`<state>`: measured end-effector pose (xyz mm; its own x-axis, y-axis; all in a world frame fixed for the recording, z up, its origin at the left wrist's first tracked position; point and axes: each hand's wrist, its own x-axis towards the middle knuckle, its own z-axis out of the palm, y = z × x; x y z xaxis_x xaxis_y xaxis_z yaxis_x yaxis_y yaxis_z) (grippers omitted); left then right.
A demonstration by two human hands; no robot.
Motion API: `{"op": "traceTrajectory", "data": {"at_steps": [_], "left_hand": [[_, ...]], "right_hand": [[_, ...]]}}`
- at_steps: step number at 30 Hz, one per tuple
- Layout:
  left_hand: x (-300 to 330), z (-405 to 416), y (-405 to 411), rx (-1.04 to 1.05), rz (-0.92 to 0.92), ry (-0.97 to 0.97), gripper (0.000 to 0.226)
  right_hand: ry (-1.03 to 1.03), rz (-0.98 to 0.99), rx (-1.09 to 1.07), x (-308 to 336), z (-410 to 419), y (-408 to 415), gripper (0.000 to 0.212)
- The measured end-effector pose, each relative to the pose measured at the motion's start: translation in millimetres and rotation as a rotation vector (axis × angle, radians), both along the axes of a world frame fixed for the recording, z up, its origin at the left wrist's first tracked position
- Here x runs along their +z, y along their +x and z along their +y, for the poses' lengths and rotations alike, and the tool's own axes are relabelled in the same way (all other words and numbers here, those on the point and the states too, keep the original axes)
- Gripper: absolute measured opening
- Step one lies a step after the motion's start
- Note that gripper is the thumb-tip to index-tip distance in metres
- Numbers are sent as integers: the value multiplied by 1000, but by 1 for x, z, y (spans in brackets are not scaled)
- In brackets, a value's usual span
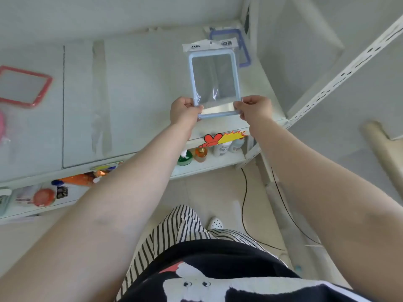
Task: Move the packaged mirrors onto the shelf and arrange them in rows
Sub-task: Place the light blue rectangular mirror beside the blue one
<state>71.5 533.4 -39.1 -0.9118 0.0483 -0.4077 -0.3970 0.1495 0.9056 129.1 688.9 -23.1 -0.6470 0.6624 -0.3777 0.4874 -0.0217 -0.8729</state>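
Observation:
A light-blue framed mirror in a clear plastic bag is held over the right end of the white shelf top. My left hand pinches its near left corner. My right hand pinches the near right corner. Behind it, at the shelf's back right corner, lies a darker blue framed packaged mirror, partly hidden by the held one. A red framed mirror lies at the shelf's far left, with a pink item just below it at the frame edge.
A lower shelf holds green and orange bottles, white bottles and colourful packets. A perforated white upright stands at the right. A black cable runs across the tiled floor beside a white shoe.

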Motion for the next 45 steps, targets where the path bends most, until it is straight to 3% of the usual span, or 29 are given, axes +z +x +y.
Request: {"op": "traceTrajectory", "data": {"at_steps": [9,14,17,21,30,35,38,41,45], "left_hand": [[-3,-1,-73,126,-125,22,21],[-11,6,-122,123,-68,-163,15],[-17,14,-145,137,-35,-212,16],[-35,28,-173,153,39,-250,29],[-75,44,-203,202,156,-299,38],[-78,48,-206,29,317,-677,30],[-78,47,-201,22,422,-863,41],[-81,55,-202,-157,603,-867,57],[-92,64,-202,-442,573,-827,64]], "right_hand": [[37,-18,114,-9,3,-92,14],[59,3,165,-14,8,-140,13],[78,25,173,-26,17,-163,27],[146,43,184,-45,32,-193,32],[398,62,284,-85,54,-227,18],[613,12,306,-94,56,-229,21],[752,67,252,-92,64,-226,25],[825,-19,211,-93,81,-229,41],[846,-205,373,-105,92,-230,55]]}}
